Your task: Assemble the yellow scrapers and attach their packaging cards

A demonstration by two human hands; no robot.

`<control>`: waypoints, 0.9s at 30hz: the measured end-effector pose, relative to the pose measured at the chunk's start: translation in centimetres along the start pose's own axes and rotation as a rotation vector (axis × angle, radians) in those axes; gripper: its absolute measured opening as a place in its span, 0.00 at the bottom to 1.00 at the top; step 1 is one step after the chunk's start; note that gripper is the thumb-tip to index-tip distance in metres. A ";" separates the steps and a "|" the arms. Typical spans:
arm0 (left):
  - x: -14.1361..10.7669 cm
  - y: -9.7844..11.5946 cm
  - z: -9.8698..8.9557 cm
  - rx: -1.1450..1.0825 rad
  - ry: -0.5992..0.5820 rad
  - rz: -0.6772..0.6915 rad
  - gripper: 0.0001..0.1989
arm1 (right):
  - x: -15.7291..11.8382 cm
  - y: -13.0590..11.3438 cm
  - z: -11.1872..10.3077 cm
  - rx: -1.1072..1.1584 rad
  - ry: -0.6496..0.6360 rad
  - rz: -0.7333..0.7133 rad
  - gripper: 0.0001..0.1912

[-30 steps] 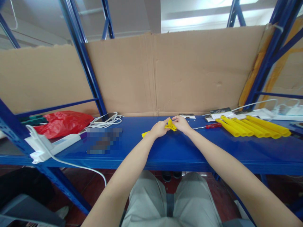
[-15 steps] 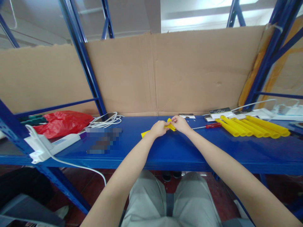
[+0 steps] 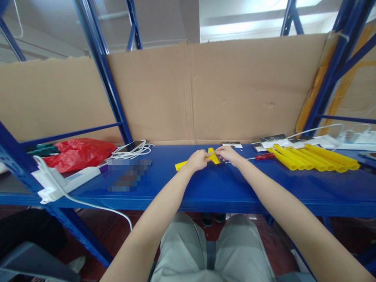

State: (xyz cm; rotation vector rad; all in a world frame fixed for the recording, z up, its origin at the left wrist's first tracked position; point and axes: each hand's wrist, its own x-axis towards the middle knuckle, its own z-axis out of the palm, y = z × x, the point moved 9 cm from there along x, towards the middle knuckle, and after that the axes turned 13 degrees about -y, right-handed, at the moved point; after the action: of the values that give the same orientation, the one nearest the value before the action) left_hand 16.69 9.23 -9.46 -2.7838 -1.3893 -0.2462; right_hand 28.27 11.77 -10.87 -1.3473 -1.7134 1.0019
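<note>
My left hand is closed on a yellow piece with a flared end, held just above the blue shelf. Part of a yellow tube shows on the left side of that hand. Close by on the right, my right hand has its fingers bent together beside the flared end; what they hold, if anything, is too small to make out. A screwdriver with a red handle lies just right of my right hand, its shaft pointing toward the fingers.
Several yellow tubes lie side by side at the right. Behind them are black and white cards. At the left sit a red plastic bag, a white power strip and a coiled white cable. Cardboard stands behind the shelf.
My right hand has moved slightly right, off the yellow piece. The yellow piece has turned in my left hand, and its flared end shows more fully.
</note>
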 end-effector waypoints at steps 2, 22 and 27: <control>0.0 0.1 0.0 -0.011 0.002 0.015 0.15 | 0.0 1.0 1.3 0.173 -0.150 0.077 0.05; -0.1 0.4 1.1 -0.012 -0.105 0.021 0.21 | 0.0 1.7 -5.4 -0.324 0.206 0.128 0.11; -0.1 0.2 1.1 -0.004 -0.119 0.002 0.21 | 0.1 3.8 -9.5 -0.712 0.329 0.278 0.22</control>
State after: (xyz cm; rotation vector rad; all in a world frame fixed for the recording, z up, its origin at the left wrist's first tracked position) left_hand 16.92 9.13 -10.60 -2.8458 -1.4111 -0.0844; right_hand 38.28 13.79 -10.17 -2.1089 -1.7139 0.2546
